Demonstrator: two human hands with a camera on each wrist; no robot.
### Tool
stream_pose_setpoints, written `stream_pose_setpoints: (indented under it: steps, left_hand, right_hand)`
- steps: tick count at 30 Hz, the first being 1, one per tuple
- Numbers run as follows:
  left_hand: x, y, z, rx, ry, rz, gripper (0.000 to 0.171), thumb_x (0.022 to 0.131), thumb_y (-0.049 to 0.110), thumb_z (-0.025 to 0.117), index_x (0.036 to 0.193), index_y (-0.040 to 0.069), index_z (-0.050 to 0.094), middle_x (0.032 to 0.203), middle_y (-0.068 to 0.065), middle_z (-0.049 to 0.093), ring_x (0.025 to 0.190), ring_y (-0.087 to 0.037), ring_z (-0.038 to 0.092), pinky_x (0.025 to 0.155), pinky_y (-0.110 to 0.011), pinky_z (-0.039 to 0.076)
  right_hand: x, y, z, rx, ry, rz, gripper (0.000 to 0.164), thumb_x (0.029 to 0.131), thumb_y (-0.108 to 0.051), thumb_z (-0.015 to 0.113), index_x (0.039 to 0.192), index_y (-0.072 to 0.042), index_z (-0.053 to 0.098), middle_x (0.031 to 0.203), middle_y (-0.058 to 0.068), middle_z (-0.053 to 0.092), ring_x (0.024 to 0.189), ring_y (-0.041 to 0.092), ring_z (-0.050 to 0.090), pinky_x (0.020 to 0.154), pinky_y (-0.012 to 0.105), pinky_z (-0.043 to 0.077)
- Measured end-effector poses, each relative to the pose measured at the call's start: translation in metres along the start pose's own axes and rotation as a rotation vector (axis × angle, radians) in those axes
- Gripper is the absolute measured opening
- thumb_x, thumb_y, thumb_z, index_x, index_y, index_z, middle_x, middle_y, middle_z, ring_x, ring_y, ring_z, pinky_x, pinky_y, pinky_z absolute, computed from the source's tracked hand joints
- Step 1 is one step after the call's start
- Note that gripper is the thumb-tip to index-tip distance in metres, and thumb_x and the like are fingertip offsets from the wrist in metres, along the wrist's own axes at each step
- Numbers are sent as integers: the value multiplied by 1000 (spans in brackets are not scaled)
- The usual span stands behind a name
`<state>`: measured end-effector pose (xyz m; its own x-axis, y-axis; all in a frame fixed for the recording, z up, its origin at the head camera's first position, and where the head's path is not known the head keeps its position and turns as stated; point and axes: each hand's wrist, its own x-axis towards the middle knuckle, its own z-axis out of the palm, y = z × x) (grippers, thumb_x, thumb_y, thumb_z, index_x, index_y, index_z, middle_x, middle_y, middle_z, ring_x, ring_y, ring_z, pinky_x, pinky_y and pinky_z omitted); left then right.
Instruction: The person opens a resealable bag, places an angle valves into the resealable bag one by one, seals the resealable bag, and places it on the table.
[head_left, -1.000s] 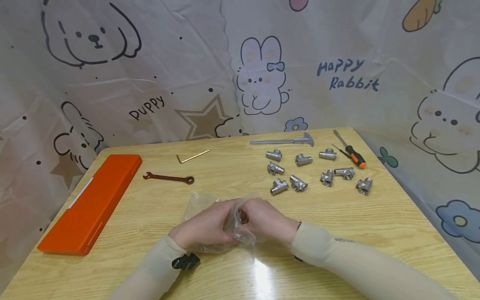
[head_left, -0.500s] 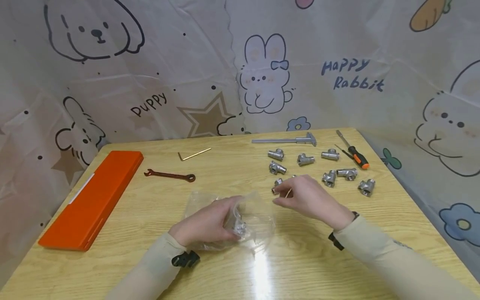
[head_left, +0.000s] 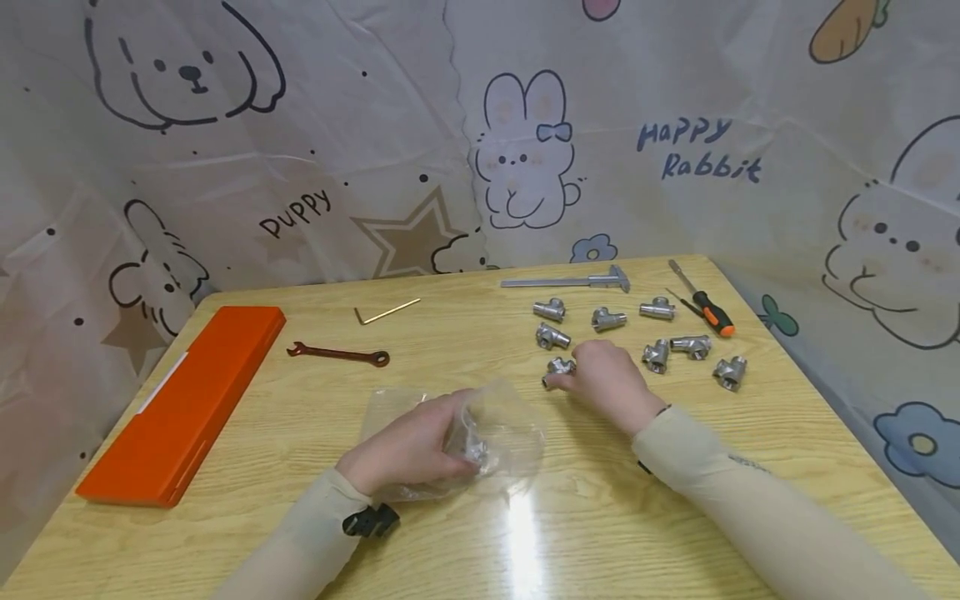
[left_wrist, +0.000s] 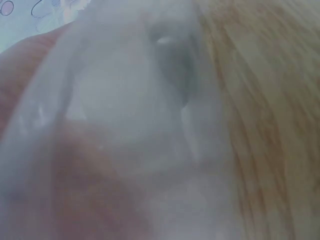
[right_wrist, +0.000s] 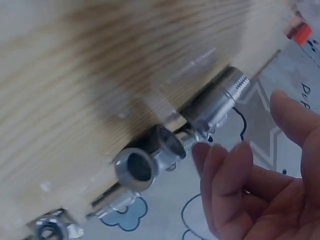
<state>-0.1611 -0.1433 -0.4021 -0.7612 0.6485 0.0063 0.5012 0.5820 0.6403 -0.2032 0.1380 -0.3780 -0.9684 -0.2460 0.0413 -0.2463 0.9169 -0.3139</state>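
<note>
My left hand (head_left: 416,446) grips a clear plastic bag (head_left: 513,421), with the thumb over its near side. Inside the bag, by the thumb, shows a shiny metal piece (head_left: 474,451). In the left wrist view the cloudy plastic (left_wrist: 120,100) fills much of the picture, blurred. My right hand (head_left: 611,383) reaches down to a steel tee fitting (head_left: 558,367), its thumb overlapping it in the head view. The right wrist view has the thumb and bent fingers apart, close to a threaded tee (right_wrist: 217,97). Another fitting beside it is hidden under the right hand in the head view.
Several more steel tees, such as the rightmost tee (head_left: 730,372), lie around the right hand. Behind them are a caliper (head_left: 570,282) and a screwdriver (head_left: 705,307). To the left lie a wrench (head_left: 337,354), a hex key (head_left: 390,311) and an orange case (head_left: 187,404).
My right hand has left the bag and moved right to the tee fittings, lowering over them. The left hand has kept its hold on the bag, whose mouth now stands more visible.
</note>
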Motion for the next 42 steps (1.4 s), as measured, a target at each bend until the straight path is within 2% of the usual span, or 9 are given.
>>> stream_pose_setpoints:
  steps: [7, 12, 18, 22, 24, 28, 32, 36, 42]
  left_hand:
    - [2, 1, 0, 9, -6, -5, 87, 73, 19, 87, 148, 23, 44, 136, 3, 57, 121, -14, 53, 110, -42, 37]
    - [3, 3, 0, 55, 2, 10, 86, 71, 23, 88, 147, 24, 46, 135, 5, 58, 123, -14, 53, 115, -51, 25]
    - [4, 0, 1, 24, -14, 30, 86, 72, 18, 87, 147, 20, 45, 133, 3, 59, 119, -14, 55, 107, -40, 41]
    - [3, -1, 2, 11, -10, 29, 87, 71, 17, 87, 147, 19, 45, 130, 2, 60, 116, -12, 55, 104, -38, 43]
    - [3, -2, 3, 6, -5, 33, 87, 70, 17, 87, 146, 20, 46, 130, 2, 60, 116, -12, 55, 104, -38, 43]
    - [2, -2, 3, 11, -1, 39, 91, 69, 18, 88, 148, 22, 43, 130, 2, 59, 115, -12, 55, 104, -37, 43]
    - [2, -3, 3, 27, 0, 59, 103, 69, 19, 89, 155, 25, 32, 137, 0, 56, 119, -16, 54, 107, -38, 41]
    - [3, -2, 3, 27, -2, 84, 114, 68, 19, 90, 158, 31, 21, 145, -2, 50, 125, -18, 52, 111, -38, 36]
    - [4, -1, 4, 3, -10, 88, 110, 67, 18, 90, 156, 30, 28, 137, 2, 55, 120, -17, 54, 107, -38, 40]
  right_hand:
    - [13, -11, 14, -113, -55, 47, 48, 88, -41, 74, 58, -10, 53, 63, 5, 54, 54, 18, 52, 54, 36, 52]
    - [16, -14, 18, -56, -54, 43, 36, 87, -26, 74, 61, -10, 56, 71, 7, 57, 62, 21, 55, 59, 38, 53]
    - [13, -12, 20, 28, -42, 42, 26, 78, -12, 77, 64, -9, 56, 78, 9, 58, 68, 23, 54, 66, 41, 53]
    - [8, -9, 16, 80, -44, 25, 20, 75, -10, 81, 81, -1, 64, 85, 10, 60, 77, 24, 57, 75, 43, 54]
    - [2, -8, 11, 117, -44, 14, 33, 74, -11, 83, 99, 3, 67, 93, 12, 62, 84, 26, 58, 79, 44, 53]
    - [-17, -12, -6, 202, -28, -43, 59, 75, -11, 83, 127, 4, 60, 110, 16, 63, 96, 30, 60, 84, 45, 54]
    - [-41, -21, -20, 241, -28, -150, 59, 76, -11, 85, 128, 2, 61, 110, 10, 64, 92, 25, 63, 79, 37, 56]
    - [-58, -31, -23, 267, -53, -263, 56, 74, -11, 86, 125, 1, 63, 108, 6, 66, 85, 17, 62, 74, 28, 55]
    - [-61, -43, -12, 307, -97, -343, 57, 74, -12, 85, 125, 2, 64, 105, 6, 67, 81, 13, 61, 71, 22, 53]
